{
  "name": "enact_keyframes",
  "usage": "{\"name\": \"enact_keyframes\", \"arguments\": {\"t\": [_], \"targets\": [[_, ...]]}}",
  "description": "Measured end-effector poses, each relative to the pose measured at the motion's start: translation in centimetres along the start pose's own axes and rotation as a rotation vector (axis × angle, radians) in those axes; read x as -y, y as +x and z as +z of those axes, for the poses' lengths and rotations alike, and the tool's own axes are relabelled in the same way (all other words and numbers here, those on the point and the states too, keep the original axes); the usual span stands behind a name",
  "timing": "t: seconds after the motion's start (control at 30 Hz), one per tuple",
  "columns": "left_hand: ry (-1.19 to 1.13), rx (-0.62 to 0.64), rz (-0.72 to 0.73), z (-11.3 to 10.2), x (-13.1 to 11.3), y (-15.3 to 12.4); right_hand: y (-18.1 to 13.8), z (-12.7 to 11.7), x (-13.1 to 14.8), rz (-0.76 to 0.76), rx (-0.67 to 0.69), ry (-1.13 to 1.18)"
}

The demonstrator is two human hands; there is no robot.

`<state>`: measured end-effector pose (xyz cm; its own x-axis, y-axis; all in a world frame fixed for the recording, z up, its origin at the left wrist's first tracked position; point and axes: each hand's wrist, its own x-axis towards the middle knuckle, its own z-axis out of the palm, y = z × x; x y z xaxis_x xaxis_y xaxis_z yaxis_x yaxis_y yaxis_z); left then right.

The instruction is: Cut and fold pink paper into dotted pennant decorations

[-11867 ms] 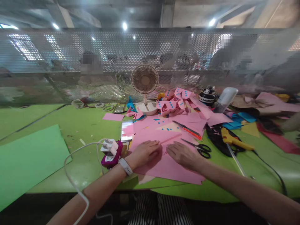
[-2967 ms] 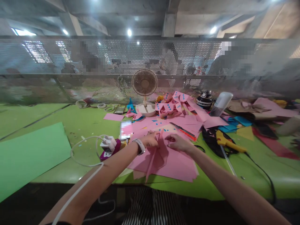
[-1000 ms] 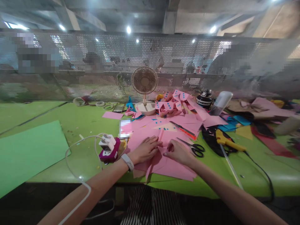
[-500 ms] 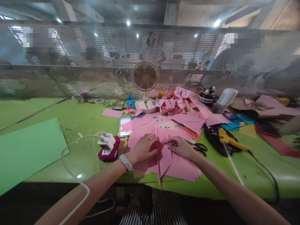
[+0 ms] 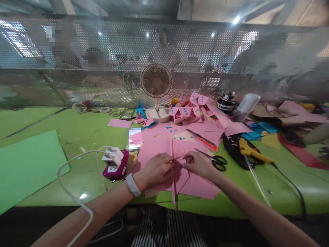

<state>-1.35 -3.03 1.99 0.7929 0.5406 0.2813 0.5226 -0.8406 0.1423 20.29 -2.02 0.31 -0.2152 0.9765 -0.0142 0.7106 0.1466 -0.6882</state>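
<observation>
A folded pink paper sheet [image 5: 180, 176] lies near the front edge of the green table [image 5: 84, 133], with a raised crease running toward me. My left hand [image 5: 156, 168], with a white band on its wrist, presses down on the left flap, fingers curled on the paper. My right hand [image 5: 196, 164] pinches the paper's fold just right of the crease. The two hands almost touch at the fold. More pink sheets lie under and behind the folded one.
Black-handled scissors [image 5: 214, 159] lie just right of my right hand. A yellow glue gun [image 5: 250, 152] with cable lies further right. A magenta device with a white plug [image 5: 114, 163] sits left. A small fan [image 5: 156, 85], dotted pink paper pieces [image 5: 191, 108] and a green sheet [image 5: 28, 164] are about.
My hands have drawn closer together on the fold, and the raised crease has been pressed lower. The view has shifted slightly.
</observation>
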Motion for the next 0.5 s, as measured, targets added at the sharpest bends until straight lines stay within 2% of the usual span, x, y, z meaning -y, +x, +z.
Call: {"name": "enact_keyframes", "arguments": {"t": [0.17,0.4,0.5], "targets": [[0.009,0.031,-0.027,0.1,-0.2,-0.1,-0.4,0.4,-0.3,-0.030,-0.021,-0.013],[-0.006,0.107,-0.033,-0.2,0.0,-0.1,-2.1,0.9,0.2,-0.182,-0.111,-0.149],[-0.020,0.095,-0.051,-0.3,0.0,-0.2,-2.2,1.0,0.1,-0.178,-0.115,-0.128]]}}
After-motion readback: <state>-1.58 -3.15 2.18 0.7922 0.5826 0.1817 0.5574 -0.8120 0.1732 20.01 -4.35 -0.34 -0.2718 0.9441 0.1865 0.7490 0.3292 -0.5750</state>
